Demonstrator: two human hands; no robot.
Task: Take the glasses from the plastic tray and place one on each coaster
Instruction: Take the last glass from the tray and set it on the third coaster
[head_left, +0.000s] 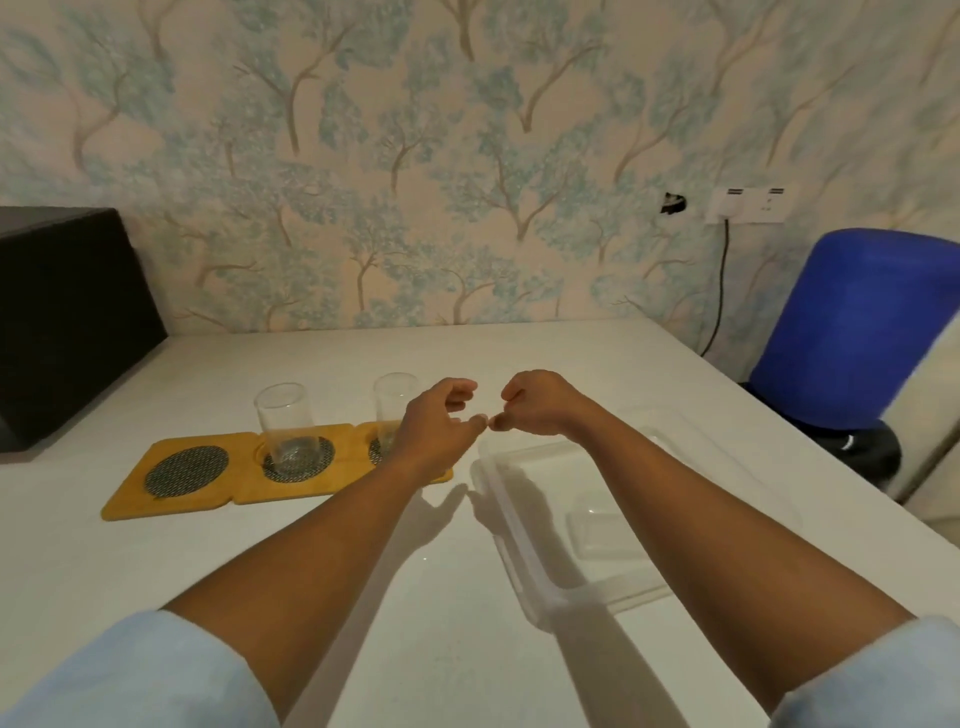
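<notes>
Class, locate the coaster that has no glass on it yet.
In the head view, the empty coaster is the leftmost of three, beside the coaster holding a glass, near the black box.

Both my forearms reach forward, bare below rolled sleeves. My left hand (441, 415) and right hand (535, 405) hang loosely curled and empty, fingertips nearly meeting.

I see a white table (322, 545) set against wallpaper (415, 156) printed with blue trees. A black box (67, 322) sits at its far left corner. Off to the right stands a blue chair (857, 332), below a wall socket (748, 205) with a black cable (719, 291) hanging down.
</notes>
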